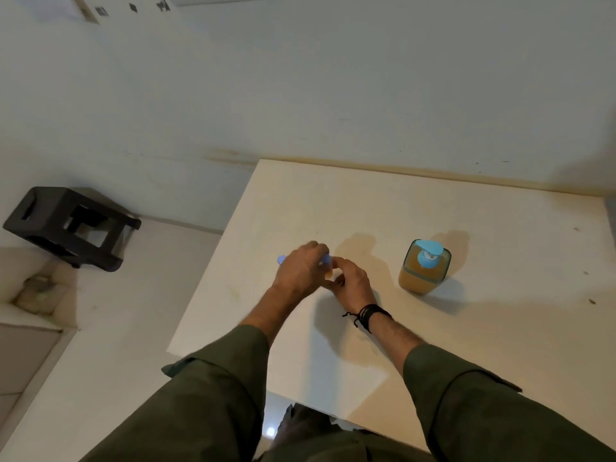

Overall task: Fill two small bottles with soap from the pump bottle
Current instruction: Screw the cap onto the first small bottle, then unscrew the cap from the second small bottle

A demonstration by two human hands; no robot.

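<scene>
Small bottle (328, 270) upright, pinched between left hand (301, 270) and right hand (350, 283); pump bottle (425, 266) well apart, rightward, nearer the right.

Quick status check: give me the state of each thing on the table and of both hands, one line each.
Pump bottle: upright on the table, amber soap inside, blue pump on, untouched.
Small bottle: mostly hidden between both hands, blue cap showing, fill level unclear.
Blue piece: peeks out beside the left hand, identity unclear.
Left hand: fingers curled over the small bottle.
Right hand: fingers curled at the small bottle.
</scene>
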